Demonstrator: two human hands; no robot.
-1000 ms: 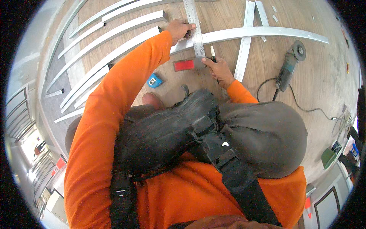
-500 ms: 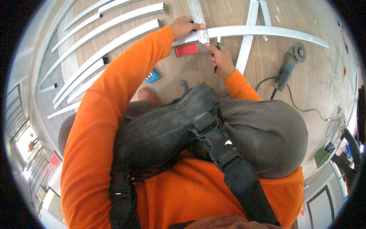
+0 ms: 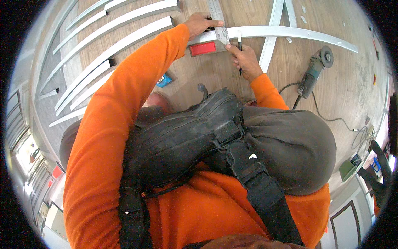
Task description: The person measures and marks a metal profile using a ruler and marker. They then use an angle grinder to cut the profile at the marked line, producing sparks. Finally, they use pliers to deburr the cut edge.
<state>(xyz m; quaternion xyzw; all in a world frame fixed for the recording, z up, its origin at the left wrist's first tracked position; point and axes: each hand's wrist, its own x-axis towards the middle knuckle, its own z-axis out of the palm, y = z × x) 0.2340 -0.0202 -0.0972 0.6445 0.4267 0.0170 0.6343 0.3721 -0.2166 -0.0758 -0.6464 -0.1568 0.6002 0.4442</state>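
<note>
A pale metal bar lies across the floor at the far side, over another metal strip. A metal square with a marked blade rests across it. My left hand holds the square down against the bar, its thumb stretched over the blade. Just right of the square, my right hand grips a black marker, its pale upper end pointing away from me beside the bar. The right thumb lies at the square's near corner; whether it touches cannot be made out. Under the bar's near side sits a red block.
Several metal lengths lie side by side on the left. An angle grinder with its cord rests on the floor at right. A blue tape measure is near my foot. Small offcuts are scattered beyond the bar.
The marker stands a little straighter and my right hand has shifted slightly right. My left hand stays on the square. The whole view has moved slightly.
</note>
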